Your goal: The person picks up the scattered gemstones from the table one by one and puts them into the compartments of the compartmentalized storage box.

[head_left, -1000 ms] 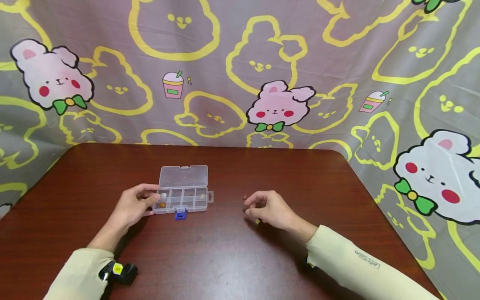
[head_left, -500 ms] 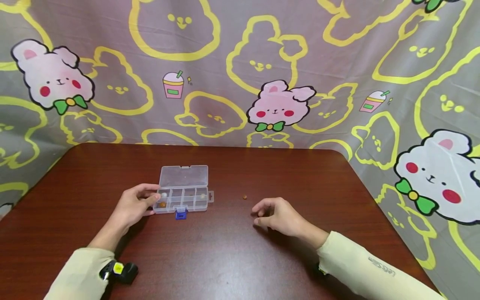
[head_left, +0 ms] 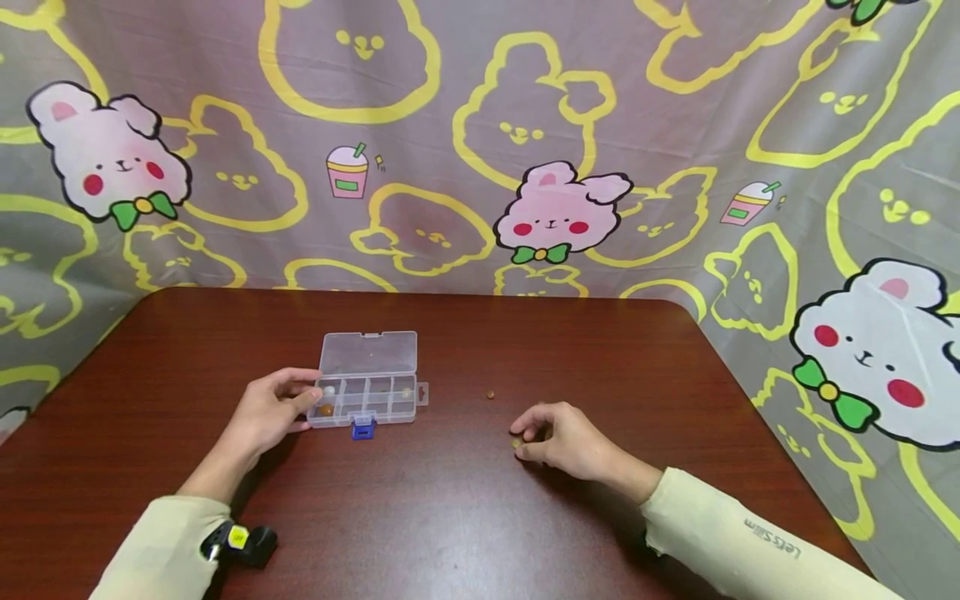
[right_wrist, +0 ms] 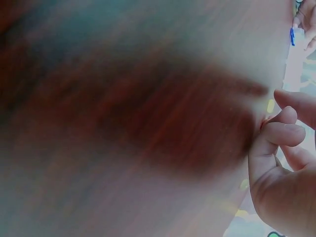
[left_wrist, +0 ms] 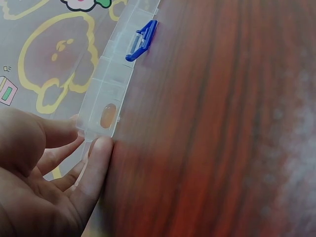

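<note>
My left hand [head_left: 264,410] grips the left end of a clear plastic compartment box [head_left: 401,408] that stands open on the table. In the left wrist view, an orange-brown bead [left_wrist: 108,116] shows through the box's near end wall. A whitish bead [head_left: 328,391] sits behind it, and a pale bead [head_left: 406,392] is at the right. To the right of the box, my right hand [head_left: 564,440] is low over the table, thumb and forefinger apart around a small yellowish bead [right_wrist: 270,105]. A small brown bead [head_left: 491,395] lies beyond that hand.
The box's clear lid [head_left: 368,353] is folded back away from me, and its blue latch [head_left: 363,430] hangs at the front. A hanging tab [head_left: 423,394] juts from the right end. Patterned cloth [head_left: 420,167] rises behind the brown wooden table [head_left: 420,517].
My right hand has drawn back to the right and slightly nearer to me, its fingertips now at the yellowish bead. My left hand and the box stay in place.
</note>
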`<control>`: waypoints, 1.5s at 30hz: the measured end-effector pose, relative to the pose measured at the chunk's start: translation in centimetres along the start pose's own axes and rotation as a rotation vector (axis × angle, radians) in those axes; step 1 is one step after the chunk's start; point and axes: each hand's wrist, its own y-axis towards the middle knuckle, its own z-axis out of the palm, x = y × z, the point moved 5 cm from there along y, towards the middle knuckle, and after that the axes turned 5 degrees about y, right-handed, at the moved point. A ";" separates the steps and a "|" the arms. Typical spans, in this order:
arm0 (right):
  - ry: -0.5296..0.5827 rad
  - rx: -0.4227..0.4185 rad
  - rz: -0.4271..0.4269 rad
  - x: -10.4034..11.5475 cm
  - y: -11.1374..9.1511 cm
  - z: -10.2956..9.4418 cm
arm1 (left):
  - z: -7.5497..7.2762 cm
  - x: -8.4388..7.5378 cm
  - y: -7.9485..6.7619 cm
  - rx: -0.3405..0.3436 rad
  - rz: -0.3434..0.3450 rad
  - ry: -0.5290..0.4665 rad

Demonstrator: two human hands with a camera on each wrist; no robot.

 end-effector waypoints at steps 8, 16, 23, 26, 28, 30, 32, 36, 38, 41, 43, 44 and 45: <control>-0.004 -0.001 -0.001 -0.1 0.1 0.1 | 0.0 0.2 0.1 -0.001 0.005 -0.006; -0.006 -0.020 -0.004 0.2 0.1 -0.1 | 0.0 0.0 0.1 -0.002 0.007 -0.001; -0.007 -0.016 -0.002 0.0 0.2 0.1 | 0.0 0.0 0.1 -0.004 0.012 -0.004; -0.014 -0.015 -0.003 0.0 0.2 0.1 | -0.1 -0.1 0.0 -0.002 0.013 -0.005; -0.018 -0.015 -0.004 -0.1 0.2 0.2 | -0.1 -0.1 0.0 -0.001 0.014 -0.007; -0.022 -0.014 -0.007 -0.1 0.2 0.2 | -0.1 -0.1 -0.1 0.000 0.014 -0.010; -0.028 -0.013 -0.011 -0.1 0.2 0.2 | -0.1 -0.1 -0.2 0.001 0.013 -0.013; -0.037 -0.012 -0.016 -0.1 0.2 0.2 | -0.1 0.0 -0.2 0.002 0.012 -0.011; -0.043 -0.010 -0.019 0.0 0.2 0.2 | -0.1 0.0 -0.1 0.002 0.015 -0.010; -0.050 -0.008 -0.022 0.0 0.2 0.2 | -0.1 0.0 -0.1 0.001 0.015 -0.007; -0.054 -0.007 -0.025 0.0 0.2 0.2 | -0.1 -0.1 -0.2 0.001 0.014 -0.008; -0.055 -0.007 -0.025 0.0 0.2 0.2 | -0.1 -0.1 -0.2 0.003 0.013 -0.010; -0.055 -0.007 -0.026 0.0 0.2 0.2 | -0.1 -0.1 -0.2 0.002 0.011 -0.010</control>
